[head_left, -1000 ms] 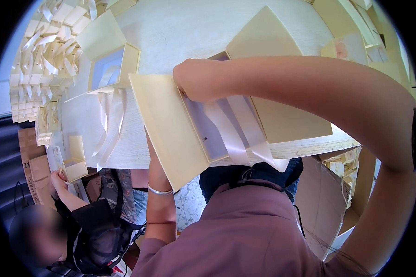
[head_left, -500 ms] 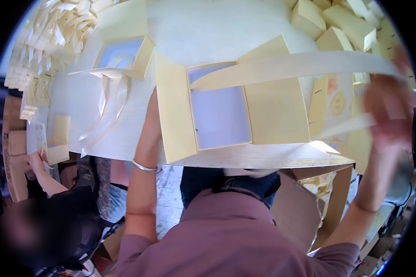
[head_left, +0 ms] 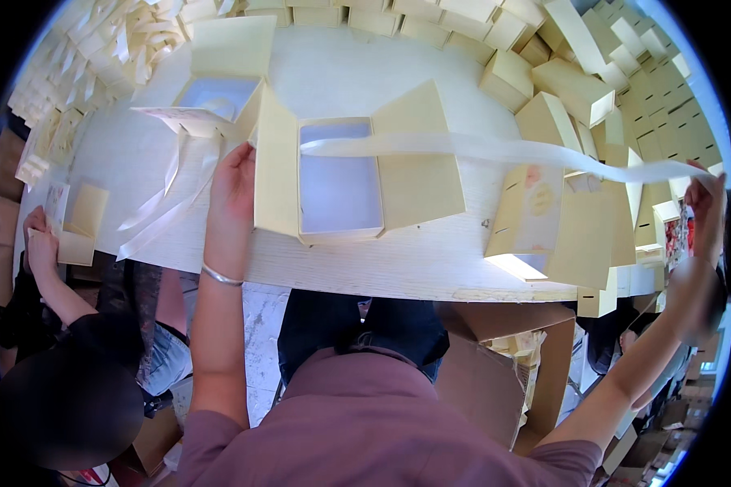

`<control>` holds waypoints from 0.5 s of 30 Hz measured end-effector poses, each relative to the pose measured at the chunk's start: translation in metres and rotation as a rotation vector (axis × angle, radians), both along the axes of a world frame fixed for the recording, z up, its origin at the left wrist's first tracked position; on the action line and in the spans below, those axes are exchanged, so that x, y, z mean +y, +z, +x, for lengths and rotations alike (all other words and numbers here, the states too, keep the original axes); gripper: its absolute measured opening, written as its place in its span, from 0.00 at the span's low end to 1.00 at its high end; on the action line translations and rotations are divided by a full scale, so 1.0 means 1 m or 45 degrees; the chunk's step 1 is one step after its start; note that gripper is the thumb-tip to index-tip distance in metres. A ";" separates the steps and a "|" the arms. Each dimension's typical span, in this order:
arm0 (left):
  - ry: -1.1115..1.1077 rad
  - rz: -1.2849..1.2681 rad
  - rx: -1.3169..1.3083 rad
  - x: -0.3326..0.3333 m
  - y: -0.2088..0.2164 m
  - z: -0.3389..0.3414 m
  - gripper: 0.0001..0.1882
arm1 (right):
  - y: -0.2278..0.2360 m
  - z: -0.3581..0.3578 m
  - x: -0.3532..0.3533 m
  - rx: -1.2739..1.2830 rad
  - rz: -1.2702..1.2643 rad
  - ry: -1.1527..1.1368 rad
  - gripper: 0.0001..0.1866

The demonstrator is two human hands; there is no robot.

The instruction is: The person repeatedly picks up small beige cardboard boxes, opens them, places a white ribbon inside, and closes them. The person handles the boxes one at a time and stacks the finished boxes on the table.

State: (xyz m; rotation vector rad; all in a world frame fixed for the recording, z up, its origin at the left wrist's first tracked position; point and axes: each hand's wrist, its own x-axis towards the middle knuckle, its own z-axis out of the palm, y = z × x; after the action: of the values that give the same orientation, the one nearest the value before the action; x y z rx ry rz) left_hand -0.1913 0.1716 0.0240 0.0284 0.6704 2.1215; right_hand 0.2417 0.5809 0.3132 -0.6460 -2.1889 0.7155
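Observation:
A cream gift box (head_left: pixel 339 183) with a white-lined inside lies before me, its two side flaps spread out. At its left flap is my left hand (head_left: pixel 234 183), a silver bangle on the wrist; the fingers grip the flap's outer edge and are partly hidden by it. A pale satin ribbon (head_left: pixel 536 151) comes out of the box and runs over the right flap. Far out to the right my right hand (head_left: pixel 704 199) pinches the ribbon's other end, holding it stretched above the table.
Another open cream box (head_left: pixel 219 93) with hanging ribbons stands left of mine. Finished-looking boxes (head_left: pixel 536 211) crowd the table's right end. More boxes (head_left: pixel 365 20) are stacked along the back. At the left, a co-worker's hands (head_left: pixel 42 243) hold a small box. A cardboard carton (head_left: pixel 483 381) stands below the table.
My right hand has drawn the ribbon farther right, and it now looks longer and straighter. The box appears farther left in view, with more of my left hand showing.

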 end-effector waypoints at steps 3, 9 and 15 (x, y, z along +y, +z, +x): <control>0.037 -0.267 0.284 0.023 0.018 0.032 0.12 | 0.011 -0.007 0.013 -0.186 0.253 -0.436 0.14; -0.101 0.038 -0.033 0.045 -0.025 0.050 0.07 | -0.009 -0.169 -0.069 -0.137 -0.633 0.735 0.18; 0.317 -0.341 0.481 0.019 0.020 0.075 0.06 | -0.131 -0.213 -0.206 -1.181 -0.326 0.894 0.11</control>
State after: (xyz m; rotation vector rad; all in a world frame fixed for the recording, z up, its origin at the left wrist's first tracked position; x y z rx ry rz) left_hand -0.1167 0.1903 0.0440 0.2128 1.2330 2.2660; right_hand 0.0286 0.3745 0.1819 -0.3309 -3.2856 1.2370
